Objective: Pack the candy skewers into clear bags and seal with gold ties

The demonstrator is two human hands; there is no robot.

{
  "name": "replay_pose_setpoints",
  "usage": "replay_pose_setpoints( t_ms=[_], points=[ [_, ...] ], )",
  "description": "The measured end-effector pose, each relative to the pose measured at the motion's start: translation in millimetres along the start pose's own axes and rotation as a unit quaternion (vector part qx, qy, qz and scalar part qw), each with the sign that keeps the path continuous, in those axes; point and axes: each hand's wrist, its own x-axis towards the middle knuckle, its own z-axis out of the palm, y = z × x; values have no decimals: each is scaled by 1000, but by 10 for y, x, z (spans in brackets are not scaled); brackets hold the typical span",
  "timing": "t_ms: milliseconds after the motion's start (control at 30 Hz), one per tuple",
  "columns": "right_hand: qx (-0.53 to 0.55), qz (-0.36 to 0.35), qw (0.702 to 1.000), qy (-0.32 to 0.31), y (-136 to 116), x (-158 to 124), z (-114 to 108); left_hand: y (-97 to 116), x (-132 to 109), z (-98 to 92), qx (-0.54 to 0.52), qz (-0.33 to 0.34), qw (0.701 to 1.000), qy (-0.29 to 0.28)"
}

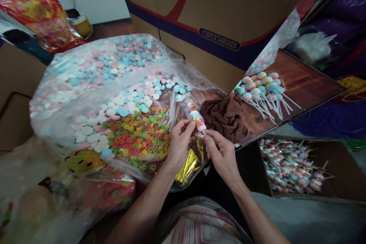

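Between my hands is a candy skewer (pixel 196 117), marshmallow-like pieces and rings on a white stick, inside a clear printed wrapper. My left hand (pixel 180 143) pinches the wrapper's side near the lower pieces. At the bottom end, my right hand (pixel 221 152) has its fingers closed on the stick. Gold twist ties (pixel 188 167) lie in a bundle just below my hands. To the left spread colourful gummy rings (pixel 140 133), with pink, white and blue candies (pixel 128 101) behind them in a large clear plastic bag (pixel 71 103).
A crumpled brown cloth (pixel 227 116) lies right of my hands. Unwrapped candy skewers (pixel 263 87) are piled on the table's right side. Below, a cardboard box (pixel 345 167) holds many wrapped skewers (pixel 294 166). A big carton (pixel 183 23) stands behind; a red packet (pixel 42 19) is at far left.
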Motion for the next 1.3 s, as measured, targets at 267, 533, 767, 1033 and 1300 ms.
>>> replay_pose_setpoints(
  t_ms=[267, 533, 767, 1033, 1300],
  points=[
    [-117, -75, 990, 7, 51, -15, -1, -10, 27, 19, 22, -14, 1000, 17],
    [-209, -122, 969, 56, 36, 26, -63, -19, 107, -33, -81, -50, 995, -20],
    [-283, -182, 939, 74, 39, 36, -72, -67, 107, -65, -125, -88, 987, -51],
    [-386, -282, 872, 108, 172, 40, 22, -60, 69, -1, -130, -101, 986, -33],
    [-436, -294, 839, 141, 204, 56, 38, -112, -2, 68, -63, -38, 996, -46]
  ],
)
